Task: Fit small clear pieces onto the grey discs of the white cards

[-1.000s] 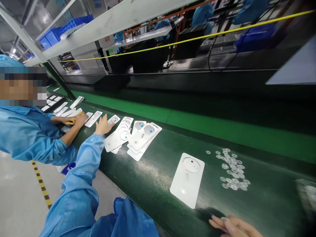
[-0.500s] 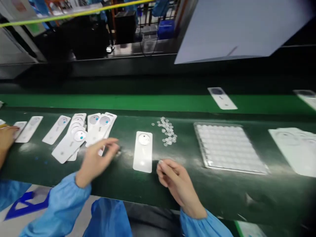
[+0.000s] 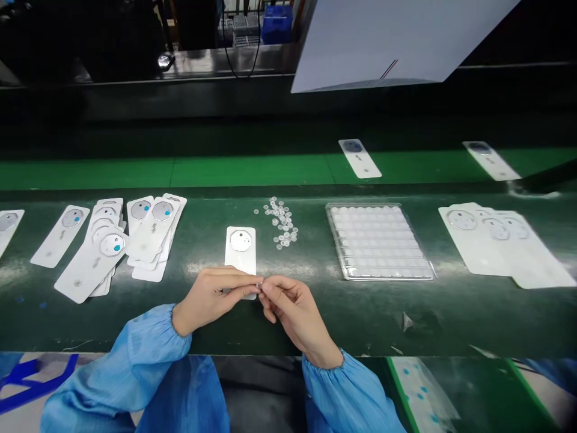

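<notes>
Blue-sleeved forearms point(image 3: 144, 346) angle in from 7 and 5 o'clock. The left hand point(image 3: 211, 297) and right hand point(image 3: 291, 310) meet tip to tip at the centre, fingers point(image 3: 276, 288) curled, with thumbs and forefingers pinched together.

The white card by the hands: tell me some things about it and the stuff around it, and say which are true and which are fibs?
1. The left hand and right hand meet fingertip to fingertip at the near end of the white card. True.
2. The small clear discs lie left of that card. False: they lie to its right, a bit further back.
3. The clear plastic tray sits right of the discs. True.
4. The card at the hands lies on top of a stack. False: it lies alone on the dark belt; the stacks of cards lie to its left.
</notes>
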`<move>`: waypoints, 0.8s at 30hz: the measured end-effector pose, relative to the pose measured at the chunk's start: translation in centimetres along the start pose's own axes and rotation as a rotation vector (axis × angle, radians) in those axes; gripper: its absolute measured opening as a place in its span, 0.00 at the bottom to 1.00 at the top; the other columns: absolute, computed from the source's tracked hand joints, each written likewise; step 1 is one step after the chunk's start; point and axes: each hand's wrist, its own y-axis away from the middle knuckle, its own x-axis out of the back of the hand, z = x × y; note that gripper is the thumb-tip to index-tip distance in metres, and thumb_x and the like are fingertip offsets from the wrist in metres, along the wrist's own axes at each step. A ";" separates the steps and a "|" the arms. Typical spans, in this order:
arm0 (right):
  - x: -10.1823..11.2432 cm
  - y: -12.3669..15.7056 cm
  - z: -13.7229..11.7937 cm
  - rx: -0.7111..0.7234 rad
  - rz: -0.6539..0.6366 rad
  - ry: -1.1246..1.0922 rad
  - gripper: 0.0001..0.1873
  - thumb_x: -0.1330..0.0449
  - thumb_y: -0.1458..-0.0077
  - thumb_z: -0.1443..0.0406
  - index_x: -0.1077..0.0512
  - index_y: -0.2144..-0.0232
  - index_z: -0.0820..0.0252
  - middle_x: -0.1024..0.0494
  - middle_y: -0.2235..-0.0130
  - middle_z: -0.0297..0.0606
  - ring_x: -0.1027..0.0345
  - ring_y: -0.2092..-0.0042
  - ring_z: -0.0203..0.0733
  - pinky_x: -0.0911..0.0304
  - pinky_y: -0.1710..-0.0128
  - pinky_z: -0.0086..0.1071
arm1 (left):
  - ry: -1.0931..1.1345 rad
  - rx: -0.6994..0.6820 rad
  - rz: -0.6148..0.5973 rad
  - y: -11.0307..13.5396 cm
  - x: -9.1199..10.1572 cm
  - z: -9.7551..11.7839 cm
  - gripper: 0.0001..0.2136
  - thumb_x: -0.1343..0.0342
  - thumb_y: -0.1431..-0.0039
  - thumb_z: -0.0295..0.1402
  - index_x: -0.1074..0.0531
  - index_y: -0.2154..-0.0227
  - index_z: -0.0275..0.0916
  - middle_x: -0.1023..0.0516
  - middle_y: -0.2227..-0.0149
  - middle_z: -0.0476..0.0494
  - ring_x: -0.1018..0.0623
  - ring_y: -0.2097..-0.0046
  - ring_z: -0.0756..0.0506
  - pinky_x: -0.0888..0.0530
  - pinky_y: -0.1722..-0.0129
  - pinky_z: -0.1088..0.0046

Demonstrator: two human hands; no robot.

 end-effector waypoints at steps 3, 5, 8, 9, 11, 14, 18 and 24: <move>0.8 -0.5 -0.1 0.057 0.013 0.161 0.19 0.30 0.45 0.50 0.21 0.71 0.60 0.27 0.76 0.34 0.40 0.78 0.33 0.44 0.80 0.28 | -0.083 -0.009 -0.050 -0.6 0.6 -0.6 0.10 0.40 0.32 0.34 0.19 0.51 0.46 0.15 0.58 0.47 0.16 0.58 0.45 0.20 0.57 0.68; 1.5 -1.2 -0.4 0.094 0.043 0.253 0.19 0.29 0.46 0.50 0.21 0.71 0.61 0.27 0.77 0.35 0.40 0.78 0.33 0.44 0.80 0.28 | -0.270 0.006 -0.092 -1.9 1.6 -1.7 0.15 0.39 0.33 0.40 0.23 0.46 0.43 0.17 0.50 0.42 0.19 0.47 0.40 0.23 0.45 0.61; 2.6 -2.5 -0.6 0.111 0.080 0.284 0.20 0.29 0.48 0.49 0.20 0.71 0.61 0.26 0.76 0.35 0.40 0.78 0.33 0.45 0.80 0.28 | -0.590 0.188 -0.160 -4.5 3.0 -3.8 0.30 0.36 0.38 0.46 0.32 0.37 0.39 0.33 0.33 0.31 0.37 0.30 0.30 0.41 0.32 0.42; 2.8 -2.9 -0.6 0.108 0.085 0.274 0.20 0.29 0.48 0.49 0.20 0.71 0.61 0.26 0.76 0.35 0.41 0.78 0.32 0.46 0.80 0.28 | -0.645 0.252 -0.193 -5.2 3.3 -4.3 0.32 0.34 0.40 0.46 0.33 0.36 0.39 0.38 0.31 0.30 0.42 0.28 0.28 0.46 0.31 0.37; 3.1 -3.3 -0.6 0.101 0.090 0.264 0.21 0.29 0.48 0.49 0.21 0.72 0.61 0.26 0.76 0.35 0.41 0.78 0.32 0.46 0.80 0.27 | -0.652 0.313 -0.251 -5.9 3.6 -4.9 0.30 0.31 0.45 0.44 0.30 0.42 0.40 0.39 0.31 0.30 0.45 0.28 0.27 0.52 0.31 0.33; 2.8 -3.2 -0.7 0.126 0.084 0.317 0.21 0.30 0.47 0.48 0.21 0.72 0.61 0.25 0.76 0.36 0.39 0.77 0.33 0.44 0.79 0.27 | -0.412 0.323 -0.253 -5.3 3.3 -4.4 0.25 0.28 0.50 0.40 0.30 0.52 0.42 0.29 0.40 0.35 0.32 0.35 0.30 0.38 0.34 0.39; 1.8 -2.4 -0.7 0.214 0.115 0.420 0.18 0.31 0.45 0.50 0.19 0.71 0.60 0.21 0.74 0.38 0.35 0.74 0.36 0.38 0.76 0.29 | 0.240 0.489 -0.152 -2.8 1.8 -2.9 0.24 0.35 0.40 0.38 0.39 0.45 0.46 0.23 0.57 0.44 0.19 0.58 0.41 0.19 0.61 0.64; 1.3 -2.4 0.1 0.268 0.242 0.538 0.15 0.33 0.43 0.53 0.18 0.69 0.60 0.18 0.70 0.40 0.30 0.73 0.39 0.36 0.76 0.30 | 0.514 0.548 -0.064 -1.0 -0.5 -3.2 0.24 0.34 0.40 0.35 0.36 0.44 0.45 0.23 0.58 0.44 0.19 0.61 0.44 0.19 0.65 0.71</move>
